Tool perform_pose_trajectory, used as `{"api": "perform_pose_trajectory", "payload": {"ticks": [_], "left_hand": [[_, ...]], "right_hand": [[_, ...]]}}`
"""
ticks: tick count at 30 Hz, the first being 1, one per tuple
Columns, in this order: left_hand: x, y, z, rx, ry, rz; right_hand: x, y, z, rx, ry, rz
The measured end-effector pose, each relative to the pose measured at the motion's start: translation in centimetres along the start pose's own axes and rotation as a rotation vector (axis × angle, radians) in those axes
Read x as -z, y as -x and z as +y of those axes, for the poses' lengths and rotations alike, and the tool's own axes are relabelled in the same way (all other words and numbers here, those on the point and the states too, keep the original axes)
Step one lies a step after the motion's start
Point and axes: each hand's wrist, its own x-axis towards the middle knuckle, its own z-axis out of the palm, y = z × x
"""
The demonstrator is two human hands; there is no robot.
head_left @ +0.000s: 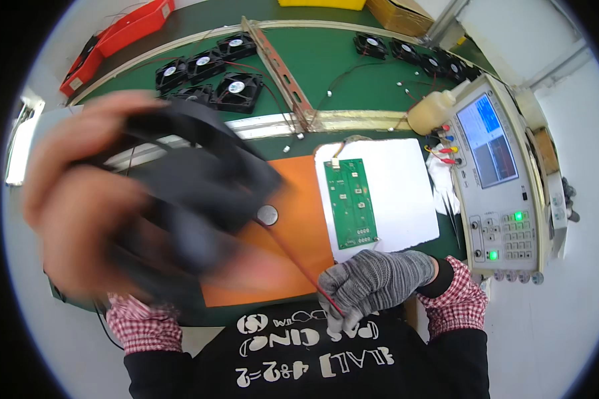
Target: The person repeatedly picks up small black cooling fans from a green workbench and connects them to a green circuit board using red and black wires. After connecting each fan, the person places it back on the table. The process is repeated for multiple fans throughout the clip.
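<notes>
Close to the camera, my bare left hand (80, 199) is closed around a black cooling fan (199, 169), raised over the left part of an orange mat (289, 272). Both are smeared by motion. From the fan a thin red lead (291, 254) runs down to my right hand (376, 282), which wears a grey knitted glove. Its fingers are closed on the lead near the mat's front right corner; the lead's end is hard to make out. Just beyond the glove, a green circuit board (353, 203) lies on a white board (406, 193). A round metal disc (267, 215) shows on the mat.
Several black fans (238, 92) lie at the back left, and more fans (404, 50) at the back right, divided by a metal rail (279, 70). On the right stand a test instrument (506, 179) with a lit screen and a bottle (432, 112). Tweezers (452, 216) lie beside the instrument.
</notes>
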Motion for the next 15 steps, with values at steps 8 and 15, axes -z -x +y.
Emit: {"api": "perform_pose_trajectory", "payload": {"ticks": [8,15], "left_hand": [[-1.4,6.3,-7.4,1.029,0.264,0.185],[-7.1,9.7,0.6,0.65,0.329,-0.482]], "right_hand": [[2.8,2.9,1.1,-0.173,0.019,0.838],[5.5,2.5,5.7,-0.109,0.568,0.949]]}}
